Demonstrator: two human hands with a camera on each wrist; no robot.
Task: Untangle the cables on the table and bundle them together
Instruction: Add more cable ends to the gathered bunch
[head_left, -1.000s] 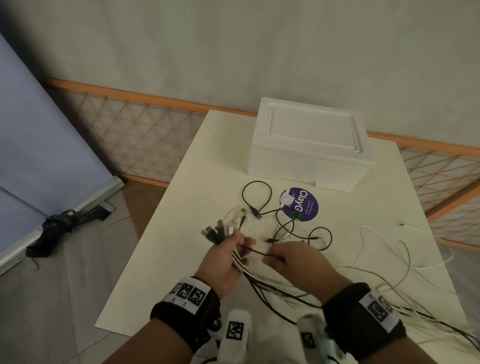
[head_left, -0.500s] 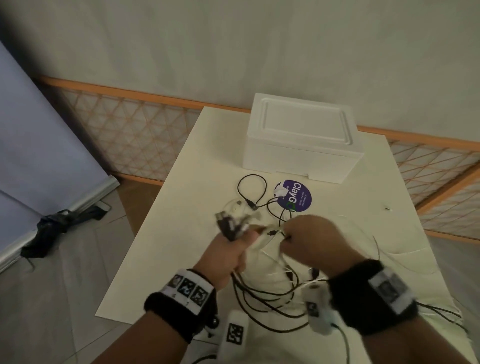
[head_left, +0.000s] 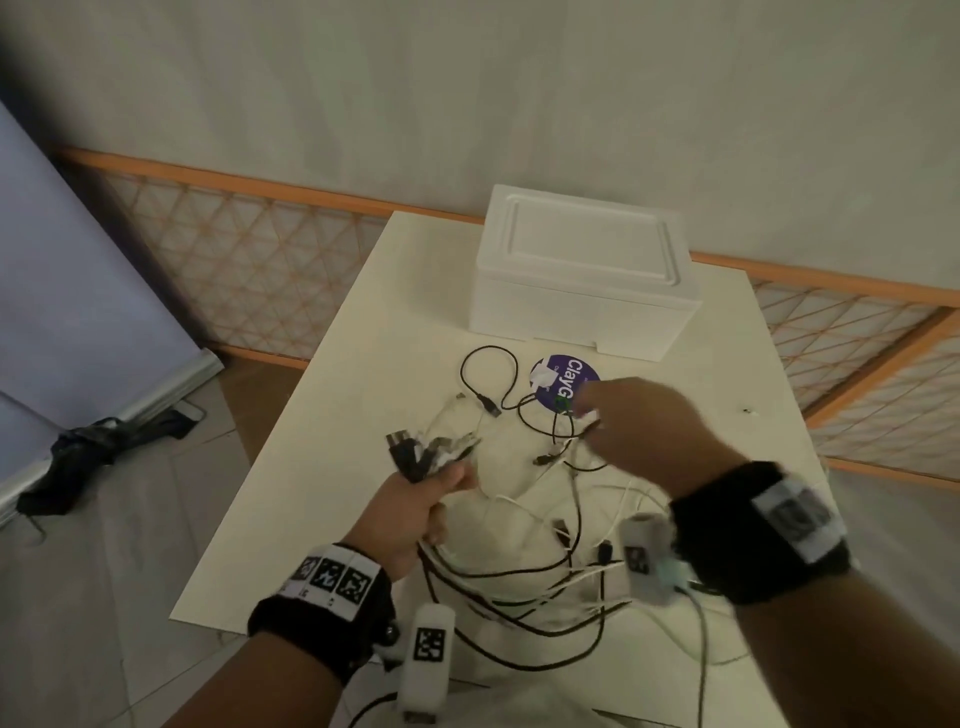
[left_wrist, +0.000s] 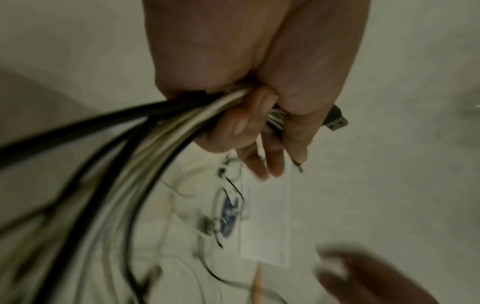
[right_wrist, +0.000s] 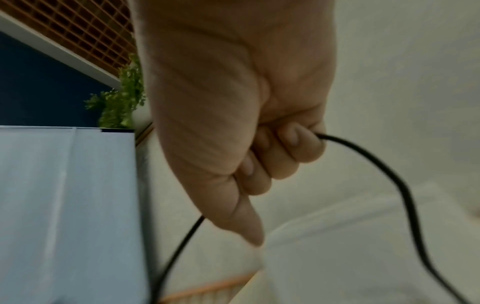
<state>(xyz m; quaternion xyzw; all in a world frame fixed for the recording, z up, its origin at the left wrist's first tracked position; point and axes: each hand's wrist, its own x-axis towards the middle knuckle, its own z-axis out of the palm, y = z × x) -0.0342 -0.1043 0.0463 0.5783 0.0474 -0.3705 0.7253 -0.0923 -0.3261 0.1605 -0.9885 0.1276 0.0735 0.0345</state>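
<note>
Pale wall and an orange lattice fence back the cream surface (head_left: 332, 467), which stands on a tiled floor. At the far end of the surface sits a white foam box (head_left: 582, 275), and just near of it lies a round purple sticker (head_left: 576, 371). Black and white cables (head_left: 519, 587) sprawl in loose loops over the middle and near part of the surface, one black loop lying left of the sticker. The left hand (head_left: 415, 506), toward the near left, has its fingers curled tight round a bundle of cable ends (left_wrist: 166, 125), the plugs sticking out past the fist. The right hand (head_left: 644, 431), lifted over the sticker's near edge, pinches a single black cable (right_wrist: 384, 170) in curled fingers, its length drooping down on both sides.
</note>
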